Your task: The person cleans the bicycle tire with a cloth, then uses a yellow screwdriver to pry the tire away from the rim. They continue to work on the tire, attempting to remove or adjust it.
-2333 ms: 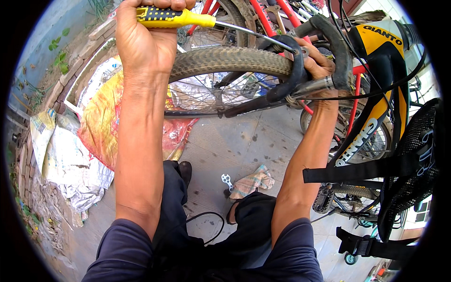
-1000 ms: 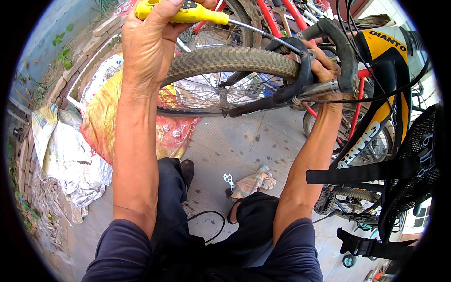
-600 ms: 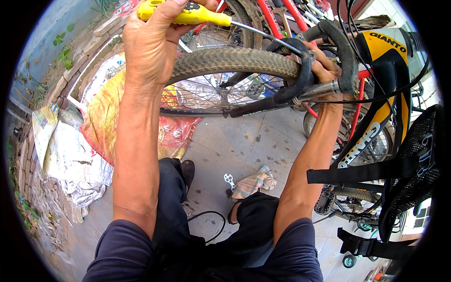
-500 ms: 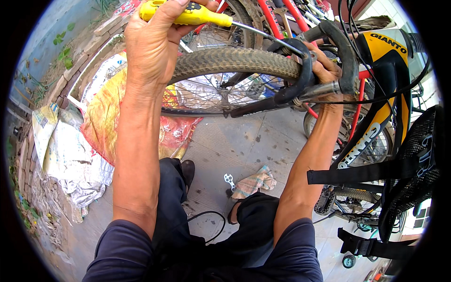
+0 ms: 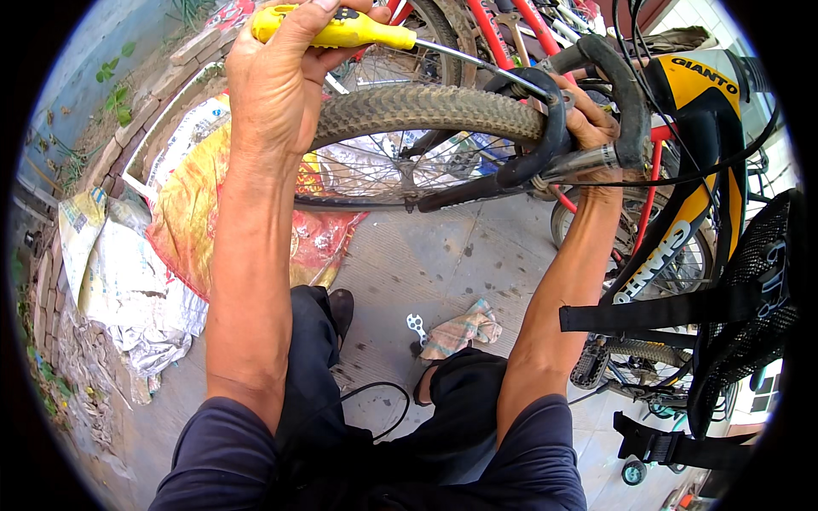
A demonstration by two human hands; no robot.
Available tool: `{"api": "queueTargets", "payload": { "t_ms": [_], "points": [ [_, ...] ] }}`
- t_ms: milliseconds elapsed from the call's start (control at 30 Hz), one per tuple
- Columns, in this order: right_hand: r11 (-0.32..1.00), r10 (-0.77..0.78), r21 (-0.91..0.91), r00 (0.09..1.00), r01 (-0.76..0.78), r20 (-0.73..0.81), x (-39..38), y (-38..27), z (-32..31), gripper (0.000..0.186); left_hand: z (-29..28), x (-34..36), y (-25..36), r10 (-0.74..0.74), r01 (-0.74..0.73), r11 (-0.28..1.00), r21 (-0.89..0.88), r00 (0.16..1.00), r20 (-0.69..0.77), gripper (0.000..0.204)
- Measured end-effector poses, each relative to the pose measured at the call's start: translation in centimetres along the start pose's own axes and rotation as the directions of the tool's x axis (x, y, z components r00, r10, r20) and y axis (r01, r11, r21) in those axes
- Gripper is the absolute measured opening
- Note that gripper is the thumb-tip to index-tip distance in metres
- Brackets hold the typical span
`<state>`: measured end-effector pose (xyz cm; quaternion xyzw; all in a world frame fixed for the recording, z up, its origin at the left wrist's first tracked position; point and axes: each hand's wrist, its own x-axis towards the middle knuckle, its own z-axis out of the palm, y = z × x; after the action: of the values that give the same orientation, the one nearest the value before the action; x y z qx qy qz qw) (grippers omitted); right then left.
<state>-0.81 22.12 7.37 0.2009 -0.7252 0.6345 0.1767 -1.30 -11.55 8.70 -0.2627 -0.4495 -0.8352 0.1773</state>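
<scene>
My left hand [image 5: 277, 94], high at upper left, is closed around the handle of a yellow screwdriver [image 5: 358, 30]. Its metal shaft reaches right to the black fork arch [image 5: 554, 136] over a muddy front tyre [image 5: 417, 109]. My right hand [image 5: 588, 123] has its fingers bent behind that arch, beside a small metal tab, gripping around the fork; its fingertips are partly hidden. The bicycle's yellow-and-black frame [image 5: 694, 77] stands to the right, with black cables crossing it.
Red bicycles [image 5: 537, 34] stand behind. Sacks [image 5: 187, 213] lie at left beside a brick edge [image 5: 119, 145]. A flat spanner [image 5: 416, 330] and checked cloth [image 5: 464, 332] lie on the floor by my feet. Black straps [image 5: 648, 315] hang at right.
Since the first frame, my left hand has rotated and shifted right with the screwdriver, and the wheel and fork sit slightly further right. In the last half second little has moved.
</scene>
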Motion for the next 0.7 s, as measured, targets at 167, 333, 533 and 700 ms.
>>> {"api": "queueTargets", "payload": {
  "t_ms": [167, 333, 533, 700],
  "points": [
    [0.999, 0.029, 0.031, 1.000, -0.029, 0.007, -0.2, -0.1, -0.4, 0.034, 0.5, -0.1, -0.1, -0.047, 0.052, 0.995, 0.079, 0.996, -0.072, 0.030],
    [0.999, 0.038, 0.012, 0.999, -0.037, -0.011, -0.2, 0.1, -0.2, 0.034, 1.9, -0.8, 2.4, -0.124, 0.200, 0.911, 0.360, 0.967, -0.222, 0.028],
    [0.999, 0.007, 0.032, 1.000, -0.008, 0.016, 0.0, -0.1, -0.4, 0.033, 1.1, -0.1, 0.5, 0.134, 0.033, 0.894, 0.447, 0.932, -0.337, 0.031],
    [0.998, 0.033, 0.046, 0.999, -0.034, 0.018, -0.1, -0.1, -0.4, 0.035, 0.5, 0.1, 0.6, 0.146, 0.007, 0.908, 0.419, 0.932, -0.331, 0.030]
  ]
}}
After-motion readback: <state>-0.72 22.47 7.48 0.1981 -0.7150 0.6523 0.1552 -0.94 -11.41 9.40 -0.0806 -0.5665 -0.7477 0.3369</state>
